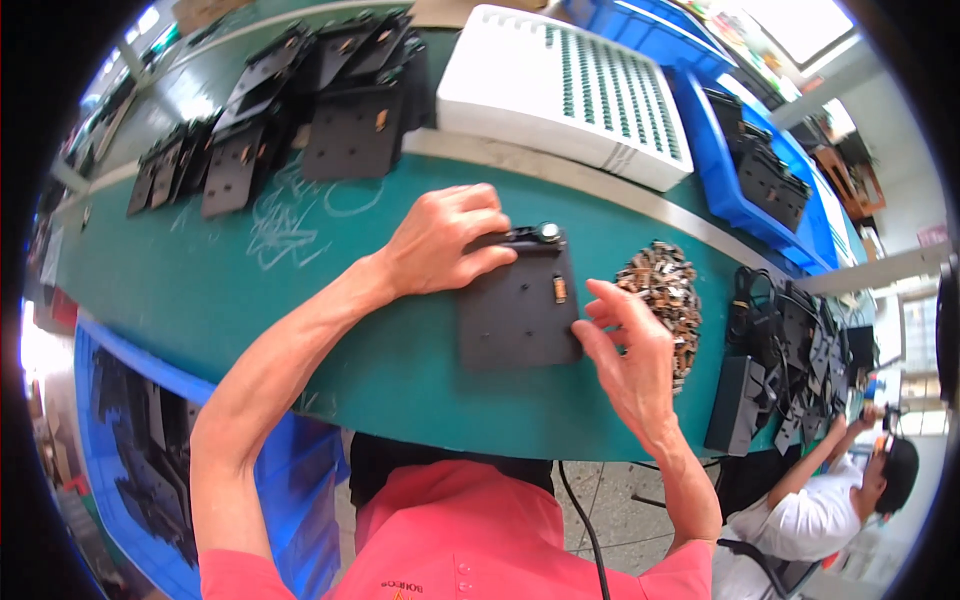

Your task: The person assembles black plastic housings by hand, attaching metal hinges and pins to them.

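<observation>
A black flat plate (515,325) lies on the green tabletop in front of me, with small holes and a brass-coloured clip (559,289) near its right side. Along its far edge runs a raised black bar with a round shiny piece (548,232) at the right end. My left hand (450,240) is closed on the plate's far left corner, thumb and fingers around the bar. At the right edge is my right hand (632,350), thumb and fingers apart; its thumb tip appears to touch the plate's side. Just beyond that hand lies a pile of small metal clips (668,290).
Stacked black plates (350,140) stand at the far left. A white tray (510,85) holds rows of small green parts. Blue bins (715,170) (300,490) flank the table. Black adapters and cables (740,400) lie right, near a seated person (820,510).
</observation>
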A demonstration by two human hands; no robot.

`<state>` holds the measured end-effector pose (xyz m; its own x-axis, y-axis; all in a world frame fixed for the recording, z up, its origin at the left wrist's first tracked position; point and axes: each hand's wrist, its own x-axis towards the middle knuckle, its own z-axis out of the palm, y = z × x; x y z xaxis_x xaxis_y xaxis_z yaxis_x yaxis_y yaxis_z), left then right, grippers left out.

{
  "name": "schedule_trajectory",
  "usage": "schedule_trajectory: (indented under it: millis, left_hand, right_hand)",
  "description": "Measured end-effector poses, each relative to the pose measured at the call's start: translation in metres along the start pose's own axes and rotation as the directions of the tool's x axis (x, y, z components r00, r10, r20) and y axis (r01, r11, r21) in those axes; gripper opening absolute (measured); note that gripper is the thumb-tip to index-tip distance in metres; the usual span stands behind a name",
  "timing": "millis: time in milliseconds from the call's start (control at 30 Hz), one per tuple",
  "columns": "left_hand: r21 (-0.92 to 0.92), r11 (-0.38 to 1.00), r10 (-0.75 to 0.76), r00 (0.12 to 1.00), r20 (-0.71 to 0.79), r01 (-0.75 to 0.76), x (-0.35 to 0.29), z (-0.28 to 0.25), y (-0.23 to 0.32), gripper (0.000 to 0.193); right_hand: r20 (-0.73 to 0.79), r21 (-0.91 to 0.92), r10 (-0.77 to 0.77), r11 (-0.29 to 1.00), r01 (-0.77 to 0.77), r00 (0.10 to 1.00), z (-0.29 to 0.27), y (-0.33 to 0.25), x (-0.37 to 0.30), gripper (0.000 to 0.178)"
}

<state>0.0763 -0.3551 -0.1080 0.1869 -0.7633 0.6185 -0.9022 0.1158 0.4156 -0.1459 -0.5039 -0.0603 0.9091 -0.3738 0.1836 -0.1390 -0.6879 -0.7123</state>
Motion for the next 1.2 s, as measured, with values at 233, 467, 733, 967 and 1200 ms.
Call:
schedule_trajectory:
  millis: [233, 467, 733, 967, 1200]
  left_hand:
    - [-0.004, 0.999, -0.052, 0.999, 0.013, 0.052, -0.004, -0.005, 0.004, 0.025]
    - [-0.119, 0.993, -0.039, 0.992, -0.123, 0.024, 0.007, -0.005, 0.011, 0.039]
    - [-0.097, 0.985, -0.15, 0.987, -0.054, 0.145, 0.001, -0.007, 0.005, 0.043]
    - [-0.062, 0.984, -0.17, 0.985, -0.013, 0.169, -0.001, -0.004, 0.005, 0.04]
    - [-0.011, 0.982, -0.19, 0.981, 0.032, 0.19, 0.003, -0.001, 0.007, 0.03]
  right_hand:
    - [0.316, 0.607, 0.315, 0.658, -0.446, 0.895, 0.01, 0.005, -0.016, 0.046]
    - [0.218, 0.731, 0.331, 0.567, -0.378, 0.918, -0.026, 0.008, -0.025, 0.046]
    - [-0.033, 0.632, 0.384, 0.723, -0.278, 0.923, -0.132, 0.006, -0.021, 0.039]
    - [-0.384, 0.603, 0.447, 0.784, -0.148, 0.808, -0.215, 0.043, -0.001, 0.031]
    - [-0.483, 0.63, 0.461, 0.773, -0.07, 0.744, -0.268, 0.097, 0.016, 0.029]
